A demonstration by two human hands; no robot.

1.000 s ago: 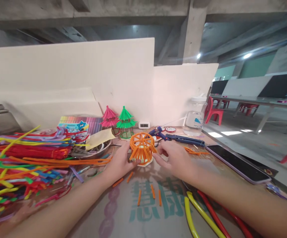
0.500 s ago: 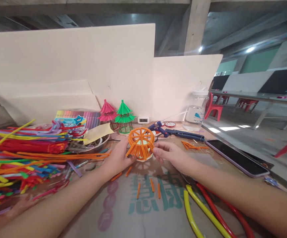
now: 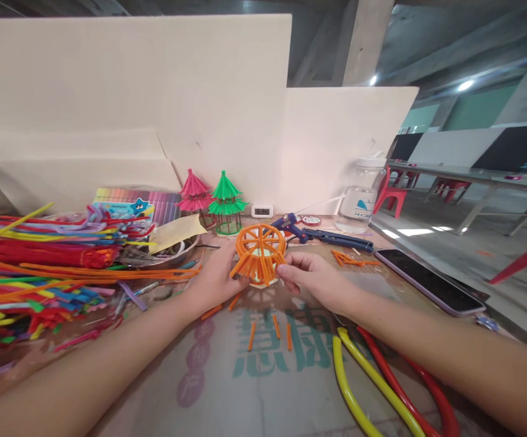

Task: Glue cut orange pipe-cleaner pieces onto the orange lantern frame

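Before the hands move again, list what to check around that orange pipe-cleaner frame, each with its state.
1. Left hand holds the orange frame on its left side: ok.
2. Right hand pinches its right edge: ok.
3. Cut orange pieces lie loose on the table between the forearms: ok.
4. Glue gun lies behind the frame, apart from both hands: ok.
5. Glue gun warmed up: cannot tell.
6. Frame's base flat on the table: cannot tell.

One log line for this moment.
left hand: holds orange frame, left side | right hand: pinches its right edge | nearby: cut orange pieces
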